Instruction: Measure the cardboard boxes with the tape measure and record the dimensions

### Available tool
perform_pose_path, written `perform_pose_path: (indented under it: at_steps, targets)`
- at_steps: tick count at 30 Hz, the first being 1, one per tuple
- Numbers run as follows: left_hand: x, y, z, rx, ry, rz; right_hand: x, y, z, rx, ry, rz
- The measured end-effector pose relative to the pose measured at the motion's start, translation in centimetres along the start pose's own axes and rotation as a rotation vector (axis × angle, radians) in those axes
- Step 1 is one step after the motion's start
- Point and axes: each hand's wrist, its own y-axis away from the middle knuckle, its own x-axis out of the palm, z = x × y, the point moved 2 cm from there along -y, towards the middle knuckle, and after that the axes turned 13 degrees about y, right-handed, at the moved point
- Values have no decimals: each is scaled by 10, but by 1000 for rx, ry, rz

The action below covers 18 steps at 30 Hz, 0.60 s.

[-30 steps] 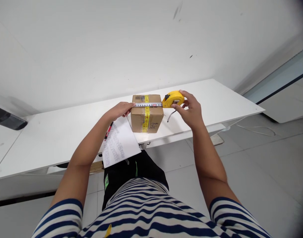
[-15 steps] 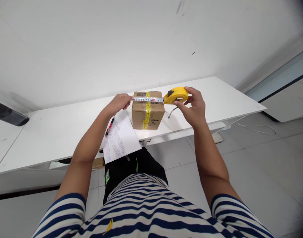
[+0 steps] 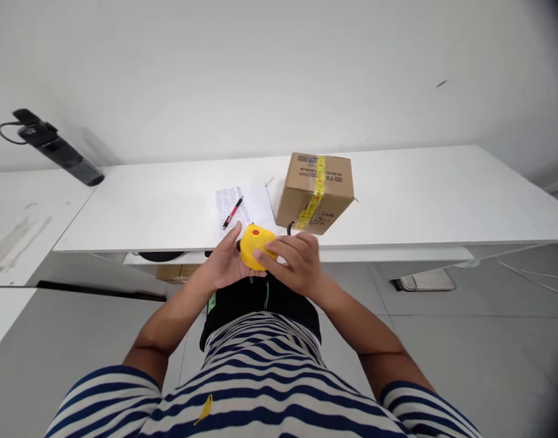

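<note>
Both my hands hold a yellow tape measure (image 3: 252, 243) in front of my body, just below the table's front edge. My left hand (image 3: 224, 264) cups it from the left and my right hand (image 3: 294, 261) wraps over it from the right. No tape blade shows outside the case. A cardboard box (image 3: 316, 191) with a yellow tape strip stands on the white table (image 3: 169, 207), beyond my hands and slightly right. A printed sheet (image 3: 244, 210) lies left of the box with a red pen (image 3: 232, 213) on it.
A black device with a cable (image 3: 55, 148) lies at the table's far left by the wall. Another white surface (image 3: 14, 219) adjoins on the left. Grey floor tiles spread to the right, with a cable (image 3: 529, 274) and a flat base plate (image 3: 422, 281) under the table.
The tape was stretched across the box top between my hands. Now it is drawn back in, and both hands have brought the tape measure down off the box toward my body. The view has shifted.
</note>
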Motion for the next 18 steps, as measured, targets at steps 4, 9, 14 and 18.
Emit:
perform_pose_path:
  at_steps: [4, 9, 14, 18]
  targets:
    - [-22, 16, -13, 22, 266, -137, 37, -20, 18, -178, -114, 256]
    - [-47, -15, -96, 491, 195, -212, 49, -21, -4, -40, -107, 207]
    - [-80, -100, -169, 759, 155, -286, 61, -3, -35, 215, -78, 384]
    - [-95, -155, -174, 741, 150, -279, 81, -24, -36, 129, -52, 674]
